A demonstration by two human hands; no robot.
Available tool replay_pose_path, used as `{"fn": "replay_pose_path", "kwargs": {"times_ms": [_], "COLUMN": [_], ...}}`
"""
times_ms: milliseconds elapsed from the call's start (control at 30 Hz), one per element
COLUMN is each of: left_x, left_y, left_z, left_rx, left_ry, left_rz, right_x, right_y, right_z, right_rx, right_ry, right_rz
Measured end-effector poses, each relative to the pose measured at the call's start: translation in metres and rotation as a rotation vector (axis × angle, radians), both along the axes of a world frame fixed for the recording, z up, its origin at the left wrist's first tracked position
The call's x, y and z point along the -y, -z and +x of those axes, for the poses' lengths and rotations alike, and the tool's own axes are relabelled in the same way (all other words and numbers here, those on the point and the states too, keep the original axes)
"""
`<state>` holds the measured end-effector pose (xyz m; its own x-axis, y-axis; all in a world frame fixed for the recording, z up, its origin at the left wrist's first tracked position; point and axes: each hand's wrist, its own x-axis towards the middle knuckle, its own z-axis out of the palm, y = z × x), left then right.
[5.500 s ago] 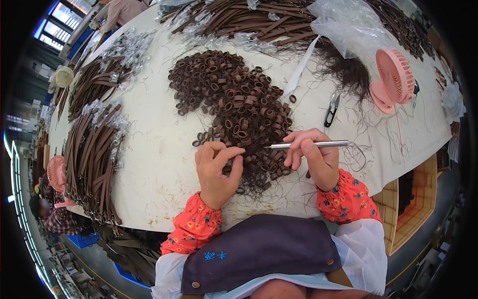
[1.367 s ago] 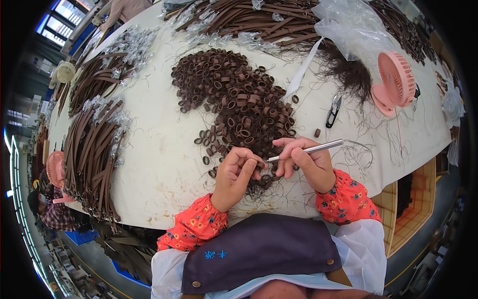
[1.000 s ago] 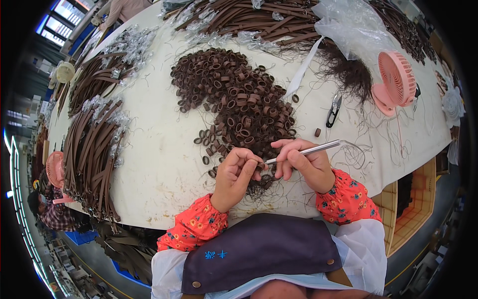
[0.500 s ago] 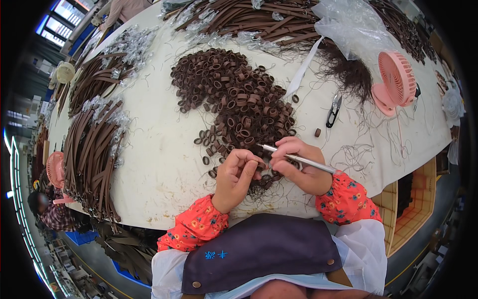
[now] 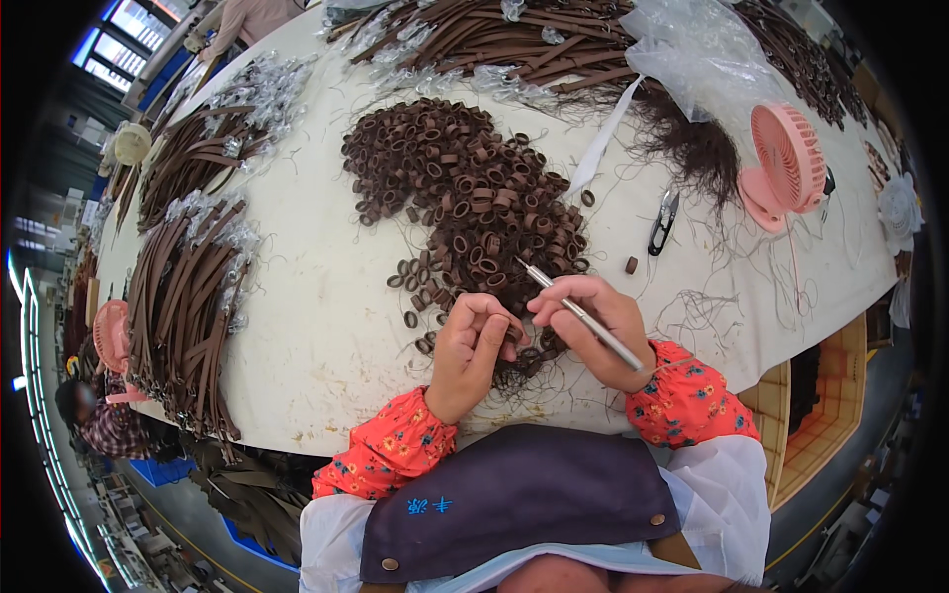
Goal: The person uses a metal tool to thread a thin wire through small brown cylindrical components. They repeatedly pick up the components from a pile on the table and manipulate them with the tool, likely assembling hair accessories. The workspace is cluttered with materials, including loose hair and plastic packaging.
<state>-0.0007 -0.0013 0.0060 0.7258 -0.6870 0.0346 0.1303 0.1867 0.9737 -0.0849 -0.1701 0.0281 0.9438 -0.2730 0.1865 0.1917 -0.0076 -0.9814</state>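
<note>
My left hand [image 5: 467, 346] is closed, pinching a small brown leather loop [image 5: 513, 337] between thumb and fingers; the fingers partly cover the loop. In my right hand [image 5: 605, 326] is a slim silver pen-like tool [image 5: 619, 346], gripped like a pencil. Its thin dark tip points up and left, over the lower part of the pile and apart from the held loop. Just beyond both hands spreads a large heap of brown leather loops [image 5: 479, 198], with several strays along its left edge. Loose dark threads lie below my fingers.
Bundles of brown straps [image 5: 183, 316] lie at the left, and more straps [image 5: 514, 44] at the back under clear plastic [image 5: 692, 49]. Black thread snips [image 5: 663, 222] and a pink fan [image 5: 786, 158] are at the right. Another person [image 5: 114, 420] is at far left.
The pen-like tool has swung steeper, its tip moving up and away from the held loop, as my right hand turns. My left hand stays nearly in place with the loop.
</note>
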Motion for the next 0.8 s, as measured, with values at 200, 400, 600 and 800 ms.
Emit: {"fn": "replay_pose_path", "kwargs": {"times_ms": [200, 400, 600, 800], "left_x": [-0.001, -0.001, -0.002, -0.001], "left_y": [0.001, 0.001, 0.003, 0.002], "left_z": [0.000, -0.001, -0.001, -0.001], "left_rx": [0.030, 0.030, 0.048, 0.050], "left_ry": [-0.003, -0.003, 0.010, 0.010], "left_rz": [0.009, 0.017, 0.024, 0.026], "right_x": [0.019, 0.017, 0.018, 0.018], "right_y": [-0.004, -0.003, -0.001, -0.001], "right_z": [-0.002, 0.000, 0.000, 0.000], "right_rx": [0.010, 0.037, 0.026, 0.015], "right_ry": [-0.230, -0.260, -0.270, -0.271], "right_rz": [0.183, 0.140, 0.119, 0.125]}}
